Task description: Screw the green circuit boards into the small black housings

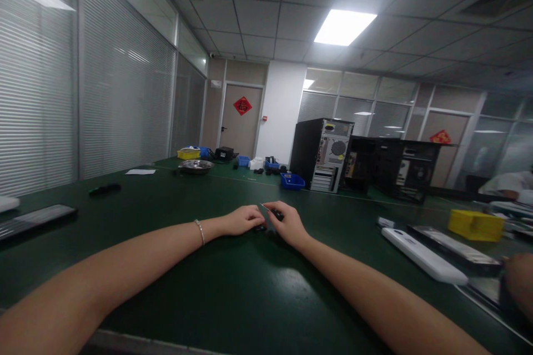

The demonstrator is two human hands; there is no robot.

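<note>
My left hand (pixel 242 221), with a bracelet (pixel 200 232) on its wrist, rests on the green tabletop (pixel 233 288). Its fingers are closed on a small black object (pixel 260 227), mostly hidden beneath them. Just to the right, my right hand (pixel 288 223) is closed around a slim tool (pixel 264 207) with a thin metal tip and a dark handle. That tip points up and left, close to my left fingertips. What kind of tool it is, I cannot make out.
Computer towers (pixel 310 150) stand at the back right near a blue bin (pixel 292 181). A metal dish (pixel 195 166) lies back left. On the right are a white power strip (pixel 422 255), a yellow box (pixel 476 225) and another person's arm (pixel 520 283). A black-handled item (pixel 105 189) lies left.
</note>
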